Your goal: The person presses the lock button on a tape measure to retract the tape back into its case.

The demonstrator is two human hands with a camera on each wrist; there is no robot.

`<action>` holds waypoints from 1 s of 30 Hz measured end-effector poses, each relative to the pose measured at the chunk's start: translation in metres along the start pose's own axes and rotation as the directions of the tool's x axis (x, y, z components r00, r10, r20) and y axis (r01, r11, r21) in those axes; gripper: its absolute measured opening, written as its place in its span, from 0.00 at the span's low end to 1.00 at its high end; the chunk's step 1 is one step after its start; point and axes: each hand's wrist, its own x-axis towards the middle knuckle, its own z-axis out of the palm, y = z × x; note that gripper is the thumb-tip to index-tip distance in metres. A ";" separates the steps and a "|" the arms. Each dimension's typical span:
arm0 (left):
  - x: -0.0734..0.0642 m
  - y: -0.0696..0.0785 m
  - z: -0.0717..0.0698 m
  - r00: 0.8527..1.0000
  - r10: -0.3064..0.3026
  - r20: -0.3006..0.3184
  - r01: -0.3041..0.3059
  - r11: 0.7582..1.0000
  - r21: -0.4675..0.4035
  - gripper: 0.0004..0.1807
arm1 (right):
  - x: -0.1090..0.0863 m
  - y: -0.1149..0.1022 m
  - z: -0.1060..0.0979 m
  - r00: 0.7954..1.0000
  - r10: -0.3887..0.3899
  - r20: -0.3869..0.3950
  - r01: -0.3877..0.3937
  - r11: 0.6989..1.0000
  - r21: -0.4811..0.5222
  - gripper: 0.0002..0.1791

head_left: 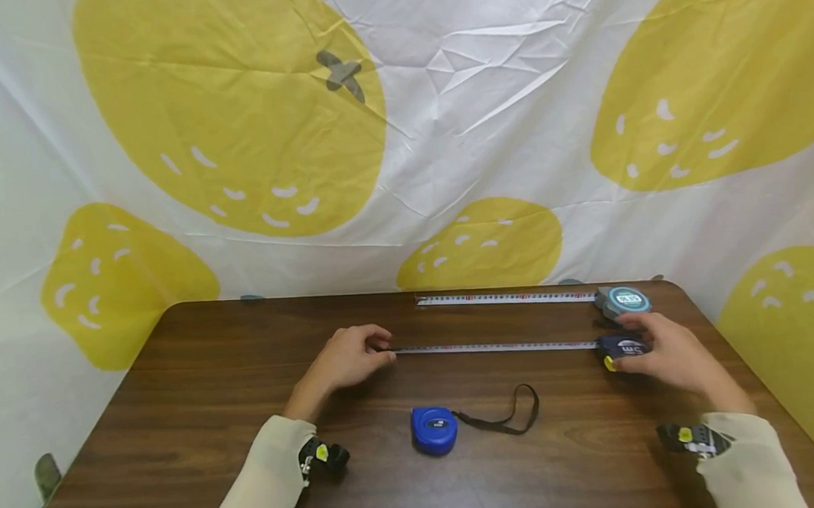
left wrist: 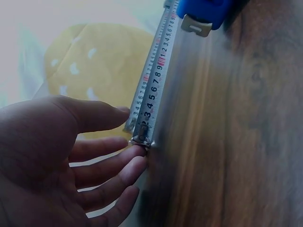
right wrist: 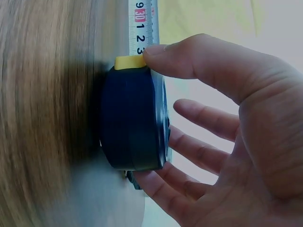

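A dark blue tape measure (head_left: pixel 617 346) lies on the right side of the table, its white blade (head_left: pixel 495 347) drawn out to the left. My right hand (head_left: pixel 682 356) holds the case; in the right wrist view the thumb is at the yellow lock button (right wrist: pixel 128 62) and the fingers reach round the other end. At the blade's free end is my left hand (head_left: pixel 346 357). Its fingertips (left wrist: pixel 138 151) are right at the metal end hook (left wrist: pixel 141 142), with the thumb extended apart from them.
Behind runs the extended blade (head_left: pixel 506 299) of a grey-and-teal tape measure (head_left: pixel 624 301). Nearer the front sits a blue tape measure (head_left: pixel 435 430) with a black wrist strap (head_left: pixel 502 425). A white cloth with yellow fruit shapes (head_left: pixel 234 125) hangs behind the brown table (head_left: pixel 200 387).
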 end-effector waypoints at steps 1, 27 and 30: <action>-0.001 -0.001 -0.002 1.000 -0.009 0.000 0.009 1.000 0.000 0.19 | 0.001 -0.001 0.001 1.000 -0.007 0.002 0.007 1.000 0.006 0.43; 0.021 -0.093 0.011 0.999 0.013 -0.051 -0.006 0.990 0.141 0.10 | 0.011 -0.023 0.023 0.981 -0.149 0.123 0.148 0.989 0.022 0.46; 0.012 -0.075 0.002 0.999 -0.010 -0.040 0.017 0.987 0.162 0.08 | 0.012 -0.026 0.025 0.977 -0.170 0.127 0.167 0.985 0.035 0.45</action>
